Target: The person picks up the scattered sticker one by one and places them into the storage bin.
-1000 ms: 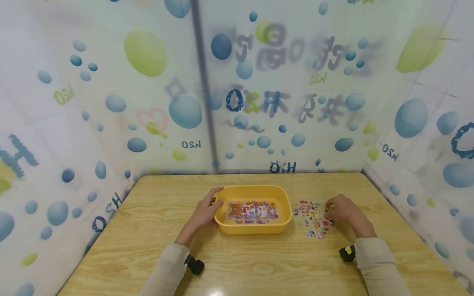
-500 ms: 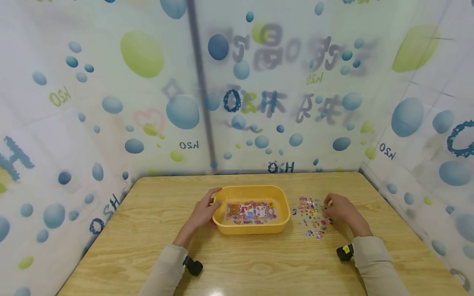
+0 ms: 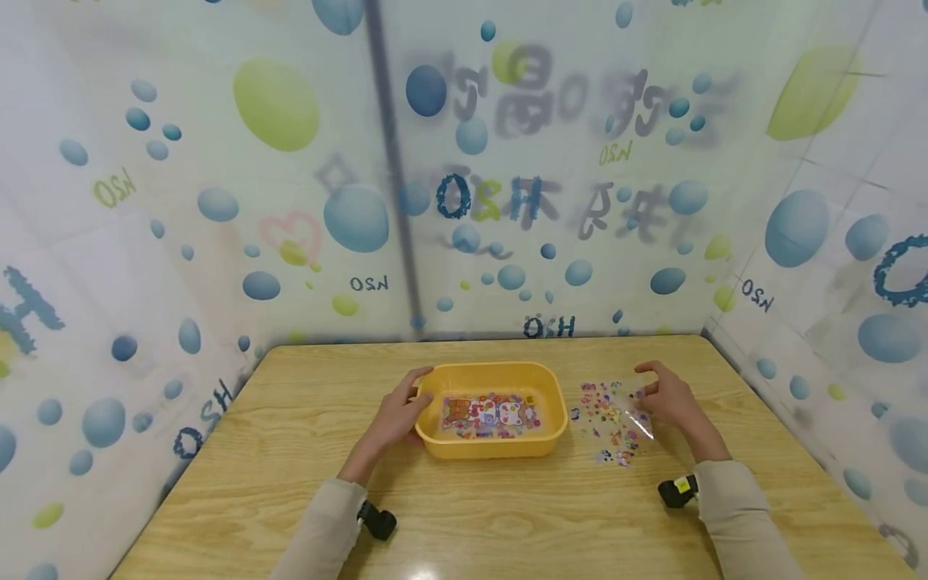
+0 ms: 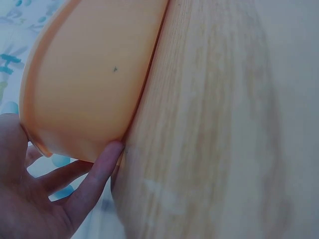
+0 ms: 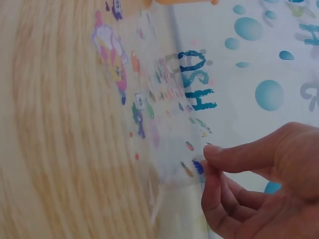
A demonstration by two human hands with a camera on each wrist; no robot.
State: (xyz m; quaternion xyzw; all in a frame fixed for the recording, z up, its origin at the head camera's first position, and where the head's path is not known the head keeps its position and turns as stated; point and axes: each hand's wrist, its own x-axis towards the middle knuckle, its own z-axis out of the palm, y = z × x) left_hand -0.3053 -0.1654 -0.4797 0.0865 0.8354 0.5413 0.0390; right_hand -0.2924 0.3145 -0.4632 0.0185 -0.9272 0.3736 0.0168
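A yellow plastic basin [image 3: 493,449] sits on the wooden table. My left hand [image 3: 397,412] grips its left end, thumb over the rim and fingers along the outer wall. In the left wrist view that hand [image 4: 60,199] has a fingertip low on the basin wall [image 4: 99,84], by the tabletop. Inside the basin lies a cartoon sticker sheet [image 3: 489,412] with bears and a white cat-like figure. Right of the basin is a clear sheet of small colourful stickers [image 3: 612,415]. My right hand [image 3: 669,399] pinches its right edge, raised off the table; the right wrist view shows thumb and finger at a corner.
The wooden table [image 3: 464,507] reaches to a patterned curtain wall [image 3: 464,242] at the back and sides. A black wrist camera [image 3: 379,521] is strapped at the left sleeve and another camera [image 3: 677,491] at the right.
The right edge of the clear sticker sheet has come up, and a bright glare now runs along it. My right hand's fingers have spread and shifted slightly. The left hand keeps its grip on the basin.
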